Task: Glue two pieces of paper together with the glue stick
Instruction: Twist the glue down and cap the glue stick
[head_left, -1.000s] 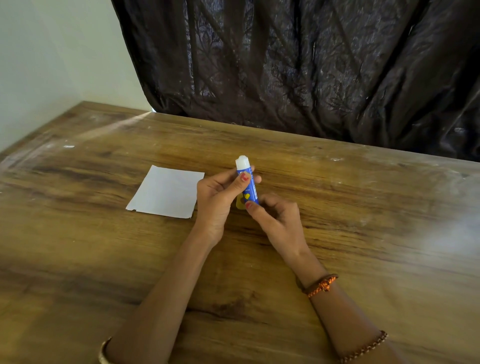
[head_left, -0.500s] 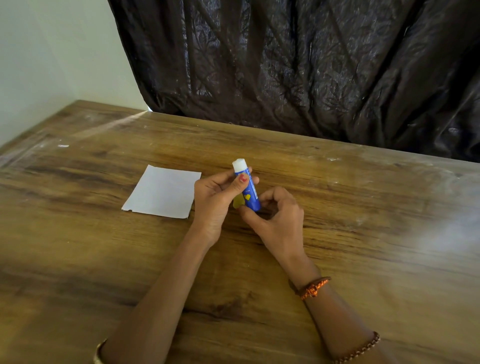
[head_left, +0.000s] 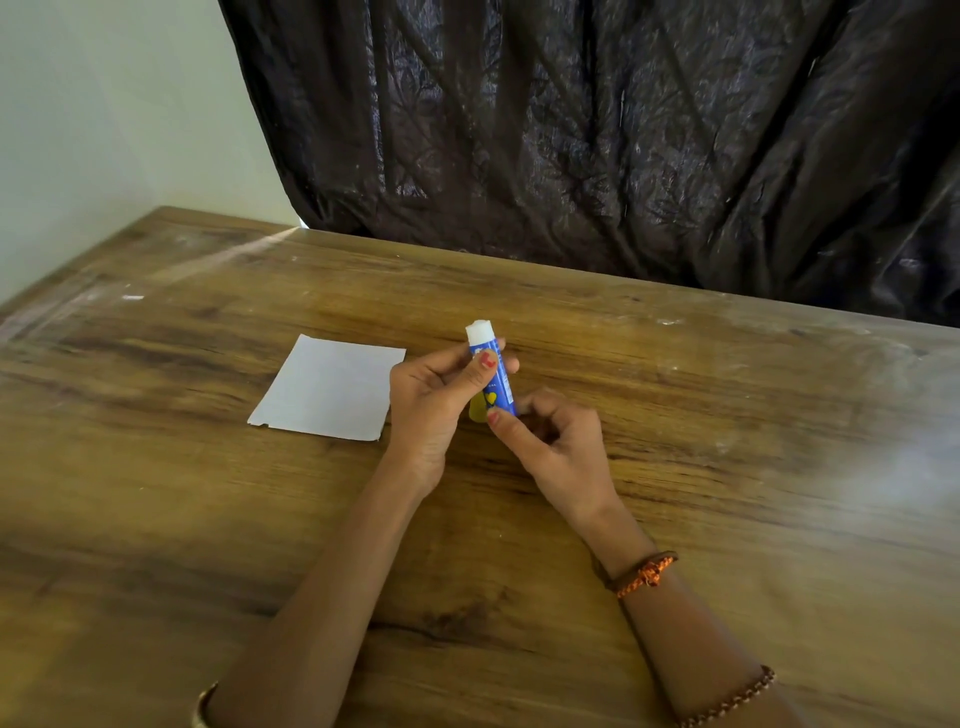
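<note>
Head view: wooden table (head_left: 727, 467), dark curtain (head_left: 597, 145) far, pale wall (head_left: 104, 104) left.
paper (head_left: 330, 387): flat, left of hands; only one sheet visible.
left hand (head_left: 431, 405): fingers closed around glue stick (head_left: 493, 374) barrel.
right hand (head_left: 561, 447): fingertips pinched on its base.
stick axis: near-upright, white tip far/up, centre table; base partly hidden.

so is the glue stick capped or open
Open: the blue glue stick shows bare white glue at its top, held near-upright by the left hand and right hand.
</note>
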